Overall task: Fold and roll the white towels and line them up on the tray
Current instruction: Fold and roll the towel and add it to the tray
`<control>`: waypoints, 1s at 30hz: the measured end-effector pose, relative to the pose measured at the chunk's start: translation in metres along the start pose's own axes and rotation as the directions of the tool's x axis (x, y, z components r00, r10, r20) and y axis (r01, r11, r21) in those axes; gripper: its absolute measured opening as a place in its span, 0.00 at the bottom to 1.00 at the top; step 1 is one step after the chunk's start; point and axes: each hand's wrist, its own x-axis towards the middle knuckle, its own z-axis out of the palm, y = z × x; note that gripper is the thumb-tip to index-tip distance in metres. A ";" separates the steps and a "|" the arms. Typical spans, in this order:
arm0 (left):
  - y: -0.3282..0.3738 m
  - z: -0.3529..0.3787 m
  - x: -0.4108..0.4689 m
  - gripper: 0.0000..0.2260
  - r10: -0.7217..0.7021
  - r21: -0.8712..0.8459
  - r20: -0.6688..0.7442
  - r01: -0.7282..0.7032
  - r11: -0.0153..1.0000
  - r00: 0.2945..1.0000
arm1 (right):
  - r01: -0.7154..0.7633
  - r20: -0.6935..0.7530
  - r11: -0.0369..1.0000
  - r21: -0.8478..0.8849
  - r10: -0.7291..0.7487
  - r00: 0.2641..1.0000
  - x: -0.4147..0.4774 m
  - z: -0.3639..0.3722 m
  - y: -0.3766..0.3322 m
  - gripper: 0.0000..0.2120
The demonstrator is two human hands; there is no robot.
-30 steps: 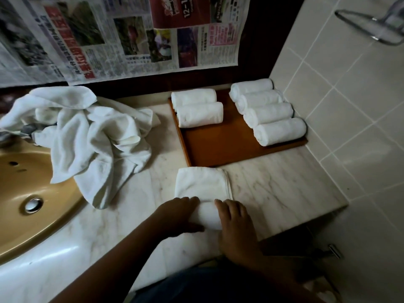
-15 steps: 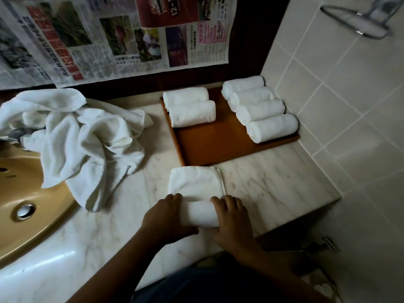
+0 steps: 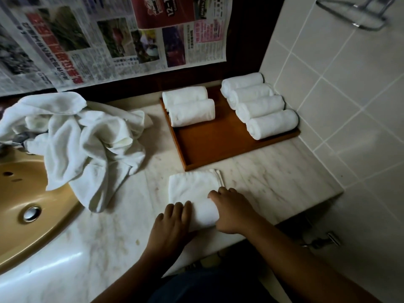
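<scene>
Head view:
- Half-rolled towel (image 3: 194,189): white terry cloth, a folded rectangle flat on the counter just in front of the tray. Its near end is wound into a thick soft cylinder; layered edges show at the far right corner.
- Left hand (image 3: 168,226): fingers curled over the left end of the roll, thumb against its near side, holding it.
- Right hand (image 3: 229,211): fingers bent over the right end of the same roll, gripping it.
- Tray (image 3: 218,145): rectangular, smooth reddish-brown wood with a low raised rim, set in the back right corner of the counter against the tiled wall.
- Pair of rolls (image 3: 190,106): two white towel cylinders, side by side and touching, at the tray's back left.
- Row of four rolls (image 3: 260,106): same cloth, lined up touching along the tray's right side.
- Loose towels (image 3: 87,138): a crumpled white heap, partly draped over the sink edge.
- Counter (image 3: 273,171): pale veined marble, polished.
- Sink (image 3: 21,204): glossy tan basin with a round metal drain (image 3: 31,213).
- Newspaper (image 3: 109,40): colour-printed sheets covering the back wall.
- Tiled wall (image 3: 349,106): large pale square tiles, light grout.
- Metal rail (image 3: 354,20): chrome, mounted high on the tiles.
</scene>
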 end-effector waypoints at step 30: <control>-0.024 0.028 -0.036 0.23 -0.301 -0.392 0.048 0.295 0.872 0.952 | -0.205 -0.047 0.766 0.610 0.293 0.955 -0.020 0.032 -0.021 0.28</control>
